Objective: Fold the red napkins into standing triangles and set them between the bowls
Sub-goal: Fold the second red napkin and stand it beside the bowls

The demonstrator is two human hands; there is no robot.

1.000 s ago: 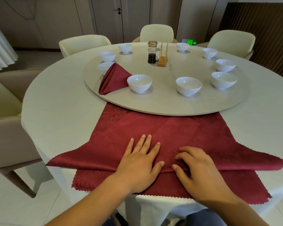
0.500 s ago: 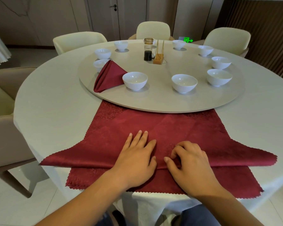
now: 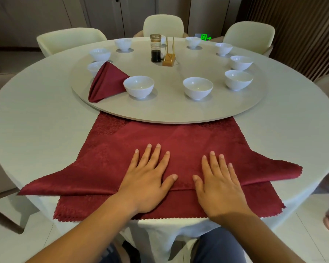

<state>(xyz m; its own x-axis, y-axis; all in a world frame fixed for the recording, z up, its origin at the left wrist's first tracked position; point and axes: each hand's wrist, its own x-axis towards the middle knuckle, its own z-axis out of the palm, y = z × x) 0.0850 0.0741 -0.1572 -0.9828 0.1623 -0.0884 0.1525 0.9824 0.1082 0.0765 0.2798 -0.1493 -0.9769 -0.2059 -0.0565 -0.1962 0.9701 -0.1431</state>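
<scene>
A large red napkin (image 3: 179, 141) lies flat on the table's near edge, its upper layer folded down into a wide triangle over a lower layer. My left hand (image 3: 148, 177) presses flat on it, fingers straight and spread. My right hand (image 3: 218, 183) lies flat beside it, a little to the right. A folded red napkin (image 3: 106, 82) stands as a triangle on the turntable (image 3: 169, 109), between a white bowl (image 3: 139, 86) and another bowl (image 3: 94, 67) behind it. More white bowls (image 3: 198, 87) ring the turntable.
A dark sauce bottle (image 3: 155, 48) and a toothpick holder (image 3: 169, 59) stand at the turntable's centre. Cream chairs (image 3: 70, 39) surround the round table (image 3: 36, 120). The napkin's near edge hangs over the table rim.
My right hand has uncurled from pinching the fold and now lies flat with fingers straight. Both hands have spread slightly apart on the napkin.
</scene>
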